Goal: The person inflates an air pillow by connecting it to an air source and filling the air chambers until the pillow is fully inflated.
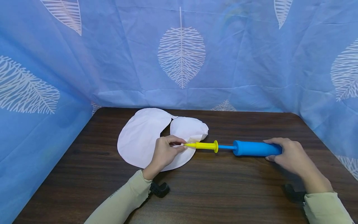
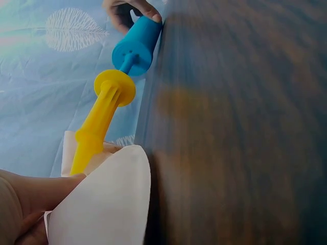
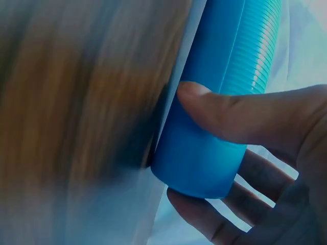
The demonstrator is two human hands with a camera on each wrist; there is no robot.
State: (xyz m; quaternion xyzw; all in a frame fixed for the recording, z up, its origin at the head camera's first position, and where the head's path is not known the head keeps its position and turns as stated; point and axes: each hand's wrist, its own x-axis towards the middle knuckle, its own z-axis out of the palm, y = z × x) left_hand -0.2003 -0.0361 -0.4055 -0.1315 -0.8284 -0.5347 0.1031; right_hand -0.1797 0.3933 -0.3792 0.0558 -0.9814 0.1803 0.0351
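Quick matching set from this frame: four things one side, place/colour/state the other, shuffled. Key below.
1. Left hand
2. Right hand
3. Yellow nozzle
4. Curved piece

A. gripping the blue cylinder
B. white, on the table
C. pinching at the yellow tip
D. between the left hand and the blue cylinder

Pairs: 1-C, 2-A, 3-D, 4-B
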